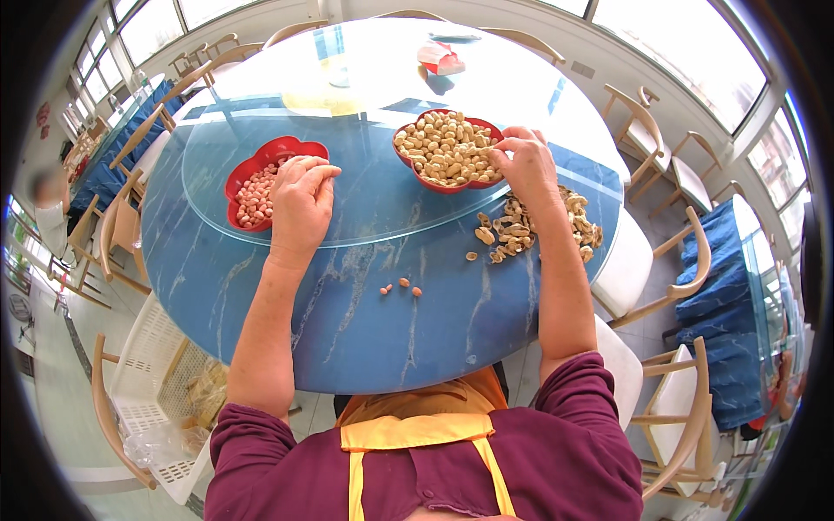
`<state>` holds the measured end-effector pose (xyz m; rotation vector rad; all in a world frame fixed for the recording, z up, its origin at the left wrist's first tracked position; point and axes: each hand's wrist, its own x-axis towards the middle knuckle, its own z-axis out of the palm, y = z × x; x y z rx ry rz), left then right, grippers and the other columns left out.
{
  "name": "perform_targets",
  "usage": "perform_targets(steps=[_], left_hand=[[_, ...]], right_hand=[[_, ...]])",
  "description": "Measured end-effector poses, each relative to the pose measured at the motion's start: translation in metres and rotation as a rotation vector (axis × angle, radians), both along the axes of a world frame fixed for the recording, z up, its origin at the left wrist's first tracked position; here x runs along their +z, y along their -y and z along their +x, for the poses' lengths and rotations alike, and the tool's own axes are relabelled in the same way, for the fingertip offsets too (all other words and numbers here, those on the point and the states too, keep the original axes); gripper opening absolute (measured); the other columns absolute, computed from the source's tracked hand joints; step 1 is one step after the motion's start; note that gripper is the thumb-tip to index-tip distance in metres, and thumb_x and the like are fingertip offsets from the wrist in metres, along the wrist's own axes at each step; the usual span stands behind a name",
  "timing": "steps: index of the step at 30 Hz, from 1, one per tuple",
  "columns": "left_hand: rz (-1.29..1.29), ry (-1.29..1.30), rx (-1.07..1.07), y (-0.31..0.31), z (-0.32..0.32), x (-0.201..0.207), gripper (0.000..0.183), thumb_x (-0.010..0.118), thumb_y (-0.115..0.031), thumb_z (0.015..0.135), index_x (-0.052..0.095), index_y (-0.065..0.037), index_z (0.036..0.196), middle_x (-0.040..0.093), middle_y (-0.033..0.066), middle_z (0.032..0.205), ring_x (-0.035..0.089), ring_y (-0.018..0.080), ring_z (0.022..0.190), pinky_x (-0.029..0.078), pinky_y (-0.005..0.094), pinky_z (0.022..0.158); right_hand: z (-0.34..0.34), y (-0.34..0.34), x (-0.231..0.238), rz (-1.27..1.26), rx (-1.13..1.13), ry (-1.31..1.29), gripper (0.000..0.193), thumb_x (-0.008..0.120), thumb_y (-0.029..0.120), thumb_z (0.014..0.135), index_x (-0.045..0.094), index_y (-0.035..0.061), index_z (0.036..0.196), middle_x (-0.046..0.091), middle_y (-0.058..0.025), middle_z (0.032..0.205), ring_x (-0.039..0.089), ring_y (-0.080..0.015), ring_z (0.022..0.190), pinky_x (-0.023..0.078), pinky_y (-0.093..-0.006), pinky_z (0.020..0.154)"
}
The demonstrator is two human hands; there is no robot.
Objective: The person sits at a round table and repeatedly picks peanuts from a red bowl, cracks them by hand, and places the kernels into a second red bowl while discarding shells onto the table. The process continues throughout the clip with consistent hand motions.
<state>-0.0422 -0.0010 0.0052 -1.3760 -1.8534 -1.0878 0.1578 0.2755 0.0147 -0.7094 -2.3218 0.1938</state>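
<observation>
My left hand (300, 204) is over the right edge of a red scalloped bowl (304, 148) that holds shelled peanuts (254, 198). Its fingers are bent and pressed together; whatever they may hold is hidden. My right hand (528, 165) reaches to the right side of a second red bowl (452, 186), heaped with peanuts in their shells (441, 143). Thumb and forefinger there pinch a peanut at the edge of the heap. Beneath my right forearm lies a pile of broken peanut shells (517, 227). A few loose peanut kernels (404, 283) rest between my arms.
Both bowls stand on a round glass turntable (365, 227) on a blue marbled table (347, 347). A red-and-white packet (440, 58) lies at the far side. Wooden chairs (691, 260) surround the table. A white plastic basket (152, 382) holds bags at lower left. A person (50, 208) is far left.
</observation>
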Motion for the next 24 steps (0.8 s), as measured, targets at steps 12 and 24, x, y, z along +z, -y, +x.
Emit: perform_targets(steps=[12,24], left_hand=[[-0.168,1.185,-0.685,-0.008,0.062,0.004,0.027,0.058,-0.026,0.101,0.069,-0.003,0.108,0.068,0.0015,0.098,0.060,0.0064,0.087,0.048,0.0217,0.068],[-0.138,1.288,-0.661,-0.009,0.055,-0.003,0.029,0.061,-0.031,0.099,0.070,-0.005,0.105,0.069,0.0002,0.092,0.060,0.0059,0.082,0.046,0.0204,0.065]], right_hand=[[-0.013,0.092,0.020,-0.795,0.640,-0.256,0.018,0.067,0.011,0.091,0.073,0.0031,0.106,0.070,-0.0027,0.102,0.064,-0.0095,0.092,0.051,-0.0234,0.079],[-0.019,0.113,0.012,-0.961,0.799,-0.249,0.017,0.070,0.003,0.087,0.070,0.0000,0.104,0.067,-0.0032,0.097,0.064,-0.0089,0.087,0.053,-0.0223,0.079]])
